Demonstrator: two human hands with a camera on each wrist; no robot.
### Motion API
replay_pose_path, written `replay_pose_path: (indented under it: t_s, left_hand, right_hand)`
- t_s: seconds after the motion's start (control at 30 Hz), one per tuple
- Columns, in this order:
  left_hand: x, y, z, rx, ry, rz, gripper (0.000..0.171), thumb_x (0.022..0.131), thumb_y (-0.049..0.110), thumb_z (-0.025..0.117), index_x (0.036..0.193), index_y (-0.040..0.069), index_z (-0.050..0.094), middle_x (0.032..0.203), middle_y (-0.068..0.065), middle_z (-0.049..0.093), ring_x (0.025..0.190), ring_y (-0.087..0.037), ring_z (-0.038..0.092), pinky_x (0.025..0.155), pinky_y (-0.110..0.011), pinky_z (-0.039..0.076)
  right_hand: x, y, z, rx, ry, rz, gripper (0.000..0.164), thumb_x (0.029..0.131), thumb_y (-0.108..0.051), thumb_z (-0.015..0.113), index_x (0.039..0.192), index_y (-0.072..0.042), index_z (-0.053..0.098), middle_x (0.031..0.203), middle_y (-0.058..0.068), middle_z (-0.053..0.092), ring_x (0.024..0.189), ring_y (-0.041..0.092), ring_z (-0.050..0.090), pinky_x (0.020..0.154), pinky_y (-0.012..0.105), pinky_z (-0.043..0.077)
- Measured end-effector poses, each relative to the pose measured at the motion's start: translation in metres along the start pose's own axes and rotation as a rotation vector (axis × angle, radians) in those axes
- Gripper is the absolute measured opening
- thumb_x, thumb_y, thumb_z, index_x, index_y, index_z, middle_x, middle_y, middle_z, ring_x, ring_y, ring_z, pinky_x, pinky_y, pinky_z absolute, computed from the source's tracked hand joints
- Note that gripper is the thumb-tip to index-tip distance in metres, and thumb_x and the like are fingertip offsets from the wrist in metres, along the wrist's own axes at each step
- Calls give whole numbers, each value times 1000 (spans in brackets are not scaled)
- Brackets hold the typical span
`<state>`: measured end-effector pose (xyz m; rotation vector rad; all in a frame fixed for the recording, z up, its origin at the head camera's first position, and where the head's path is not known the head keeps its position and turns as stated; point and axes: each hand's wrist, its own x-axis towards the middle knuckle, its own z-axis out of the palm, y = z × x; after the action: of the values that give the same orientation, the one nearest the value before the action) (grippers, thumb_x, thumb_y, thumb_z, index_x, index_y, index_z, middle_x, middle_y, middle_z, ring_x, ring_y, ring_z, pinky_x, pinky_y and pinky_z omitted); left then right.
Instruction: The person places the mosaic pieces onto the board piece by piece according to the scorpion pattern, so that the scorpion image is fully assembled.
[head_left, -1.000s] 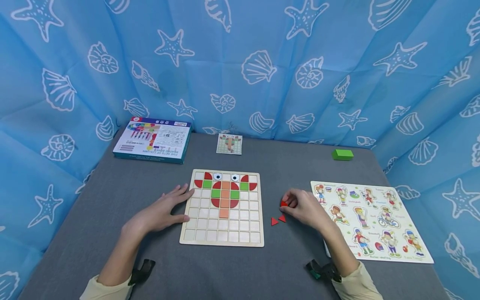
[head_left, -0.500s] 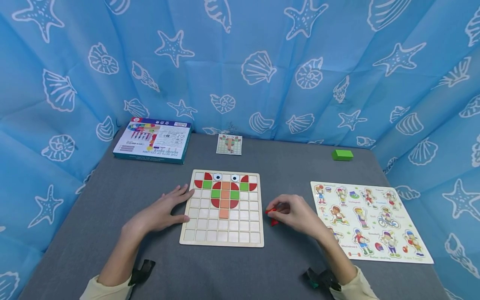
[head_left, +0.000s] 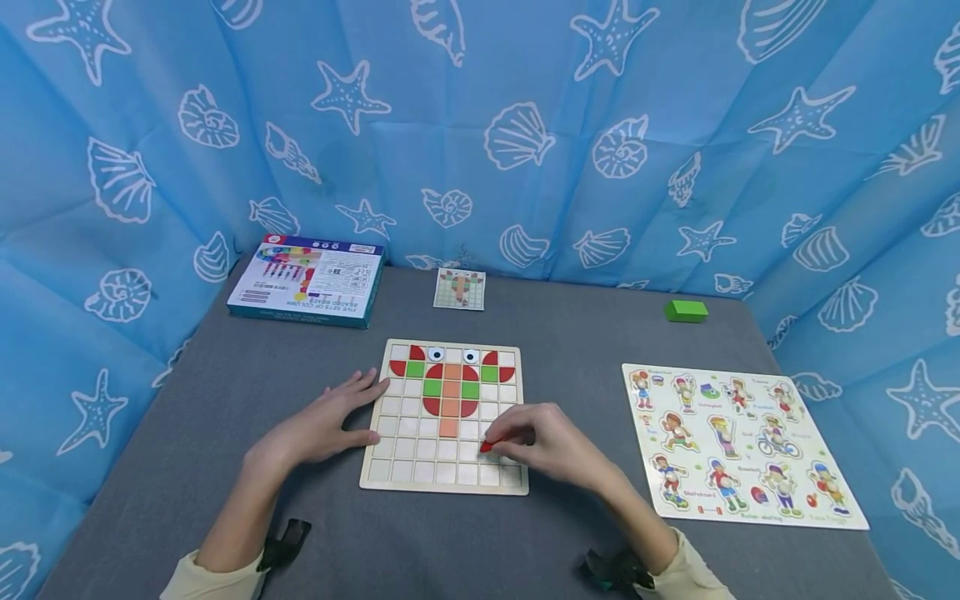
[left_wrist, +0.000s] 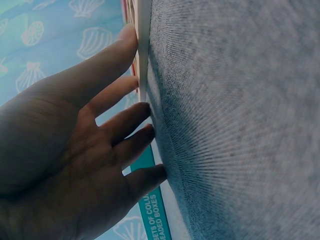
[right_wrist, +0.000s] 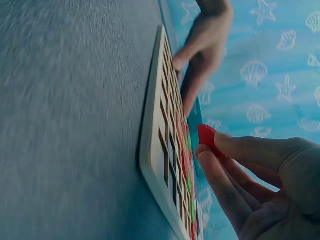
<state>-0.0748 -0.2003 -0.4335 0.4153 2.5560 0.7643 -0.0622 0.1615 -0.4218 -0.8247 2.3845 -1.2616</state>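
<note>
A wooden grid board (head_left: 402, 472) lies flat in the middle of the table, with red, green and orange tiles and two eye pieces forming a figure in its upper half. My left hand (head_left: 322, 425) rests at the board's left side, fingers spread. In the left wrist view its thumb and index fingertips touch the board edge (left_wrist: 142, 47). Over the lower right squares, my right hand (head_left: 547, 442) pinches small red triangle tiles (right_wrist: 209, 140) between thumb and index finger. How many tiles it holds is hard to tell.
A small pattern card (head_left: 459, 289) lies behind the board. To the back left is a boxed toy (head_left: 307, 279). A green block (head_left: 686, 311) stands at the back right, and a sports-figure puzzle board (head_left: 742, 446) lies at the right. A blue shell-print curtain (head_left: 480, 167) surrounds the table.
My right hand gathered the loose red triangles from the table and moved left with them over the board. The left hand has stayed at the board's edge.
</note>
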Motion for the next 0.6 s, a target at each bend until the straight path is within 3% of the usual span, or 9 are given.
replay_pose_path:
  t_s: [0.4, 0.6]
  left_hand:
    - [1, 1, 0, 6, -2, -2, 87, 99, 33, 80, 171, 13, 35, 180, -24, 24, 168, -51, 15, 131, -78, 14]
    - [1, 0, 1, 10, 2, -5, 87, 99, 33, 80, 170, 13, 35, 179, -25, 24, 168, -51, 16, 131, -78, 15]
  right_hand:
    - [28, -15, 31, -105, -61, -61, 9, 92, -7, 87, 99, -10, 82, 93, -1, 81, 80, -5, 64, 77, 20, 61]
    - [37, -18, 40, -161, -65, -54, 11, 90, -10, 89, 95, -11, 79, 83, -3, 74, 74, 1, 60, 70, 15, 54]
